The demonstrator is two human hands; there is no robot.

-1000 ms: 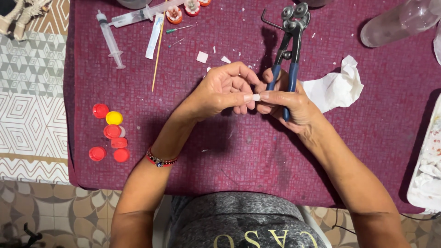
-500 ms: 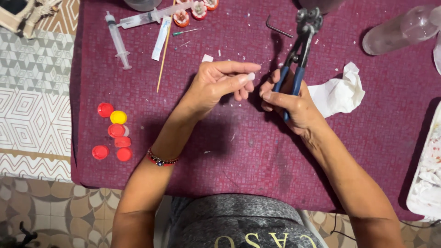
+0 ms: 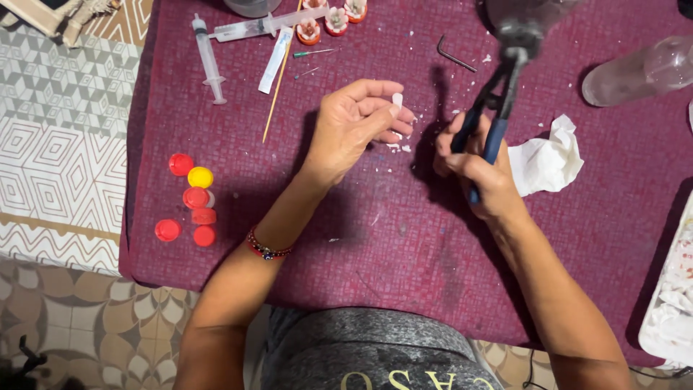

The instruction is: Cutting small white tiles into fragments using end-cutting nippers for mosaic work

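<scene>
The left hand (image 3: 354,130) pinched a small white chip (image 3: 397,100) at its fingertips above the maroon cloth-covered table (image 3: 289,238). The right hand (image 3: 473,170), fingers wrapped round blue-handled metal nippers (image 3: 498,108), had drawn away from it, parting tool and chip.

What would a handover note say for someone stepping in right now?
Left hand: pinches a small white piece in its fingers, raised over the purple cloth.
Right hand: grips blue-handled pliers, head up, apart from the piece.
White chips lie under the hands; tissue to the right, bottle caps and syringes to the left.
Done: some trimming, judging by the chips.
Left: probably more trimming; extent unclear.
</scene>
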